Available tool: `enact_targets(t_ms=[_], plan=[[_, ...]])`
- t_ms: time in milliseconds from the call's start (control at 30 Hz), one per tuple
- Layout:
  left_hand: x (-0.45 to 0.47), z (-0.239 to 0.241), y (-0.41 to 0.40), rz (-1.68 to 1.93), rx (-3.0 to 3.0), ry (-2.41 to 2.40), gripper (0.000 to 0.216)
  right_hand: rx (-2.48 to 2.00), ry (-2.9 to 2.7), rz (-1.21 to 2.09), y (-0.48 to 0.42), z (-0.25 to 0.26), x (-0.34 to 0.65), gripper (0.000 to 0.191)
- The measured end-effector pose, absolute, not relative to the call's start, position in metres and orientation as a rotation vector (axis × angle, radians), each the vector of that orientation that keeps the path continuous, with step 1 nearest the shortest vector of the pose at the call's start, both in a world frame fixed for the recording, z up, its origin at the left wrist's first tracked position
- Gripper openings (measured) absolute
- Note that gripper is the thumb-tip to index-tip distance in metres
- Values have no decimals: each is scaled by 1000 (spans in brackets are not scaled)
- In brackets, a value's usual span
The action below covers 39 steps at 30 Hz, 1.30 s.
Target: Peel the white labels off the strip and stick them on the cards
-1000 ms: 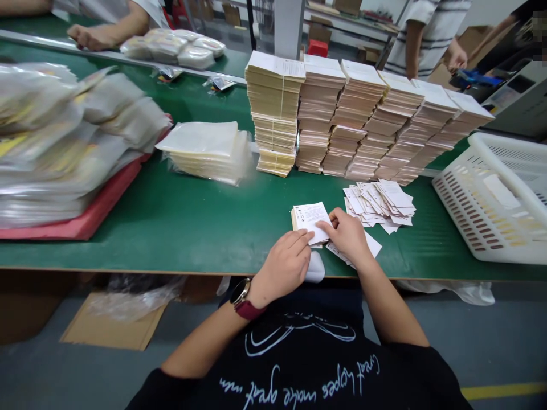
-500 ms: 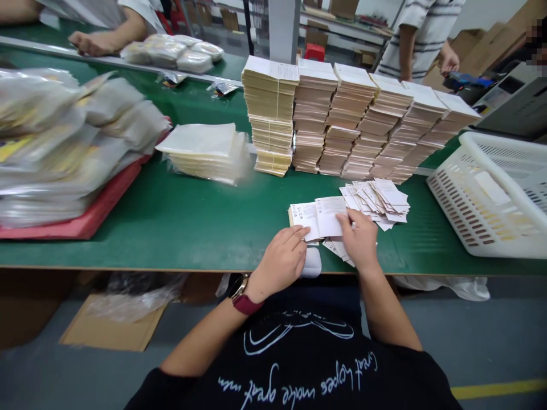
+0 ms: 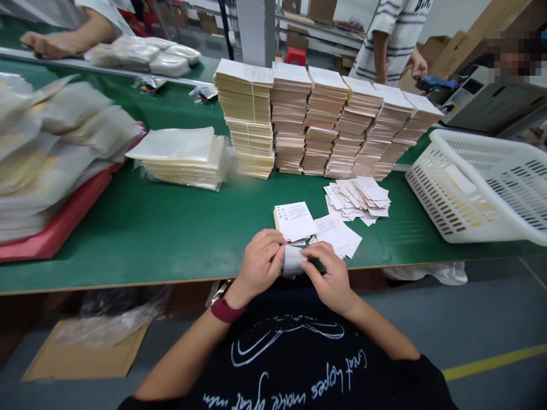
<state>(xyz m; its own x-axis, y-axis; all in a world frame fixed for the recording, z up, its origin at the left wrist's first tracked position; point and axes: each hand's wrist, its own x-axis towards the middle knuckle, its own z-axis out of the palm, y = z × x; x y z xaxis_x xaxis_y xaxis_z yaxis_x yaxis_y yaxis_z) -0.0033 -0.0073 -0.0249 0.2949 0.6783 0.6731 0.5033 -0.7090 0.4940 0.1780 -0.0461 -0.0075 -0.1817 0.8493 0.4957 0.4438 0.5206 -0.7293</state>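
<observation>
At the near edge of the green table [image 3: 171, 228], my left hand [image 3: 260, 263] is curled round a small white roll of labels [image 3: 293, 260]. My right hand [image 3: 329, 273] pinches at the same roll from the right side. Just beyond the hands lies a small pile of printed white cards [image 3: 294, 219], with a couple of loose cards [image 3: 339, 234] beside it on the right. A fanned heap of similar cards [image 3: 358, 196] rests farther right.
Tall stacks of beige cards [image 3: 316, 119] line the middle of the table. A pile of clear bags [image 3: 183, 156] and a red tray [image 3: 64, 219] of filled bags are at left, a white slotted basket [image 3: 482, 188] at right. Other people stand at the far side.
My right hand laid a card beside the pile and came back to the table edge. Both hands now meet on the white roll. The view shifted right.
</observation>
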Motion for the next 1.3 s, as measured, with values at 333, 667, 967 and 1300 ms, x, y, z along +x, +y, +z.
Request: enact_targets(t_ms=[333, 667, 967, 1300], plan=[[-7, -26, -15, 1425, 2589, 871, 34, -1060, -1707, 840, -39, -5, 179, 7], [-7, -22, -12, 1329, 2380, 909, 17, -880, -1818, 101, -37, -11, 176, 29], [-4, -29, -14, 1334, 2536, 1030, 17, -1263, -1376, 312, 15, 12, 198, 12], [-2, -28, -14, 1137, 2649, 1087, 18, -1447, -1663, 853, 47, -6, 188, 12]])
